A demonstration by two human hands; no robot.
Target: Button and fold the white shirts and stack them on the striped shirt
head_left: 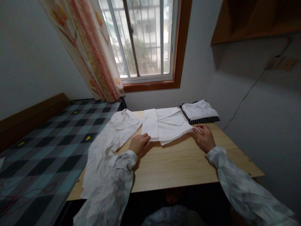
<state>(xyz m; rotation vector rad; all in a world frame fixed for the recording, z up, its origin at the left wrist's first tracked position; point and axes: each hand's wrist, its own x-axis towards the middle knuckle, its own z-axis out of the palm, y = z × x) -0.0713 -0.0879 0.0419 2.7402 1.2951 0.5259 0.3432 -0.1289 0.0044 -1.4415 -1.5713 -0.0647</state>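
A white garment, partly folded, lies on the wooden table; it looks like a shirt. My left hand pinches its near edge at the left. At the near right corner, my right hand grips the cloth between thumb and fingers. The edge between both hands is lifted slightly off the wood. Left of it, a second white garment is spread loosely, hanging toward the table's front left and partly covered by my left sleeve.
Folded clothes are stacked at the table's back right, a white one above a black striped one. A bed with a checked cover stands at the left. Ahead are a window and a curtain; a shelf hangs upper right.
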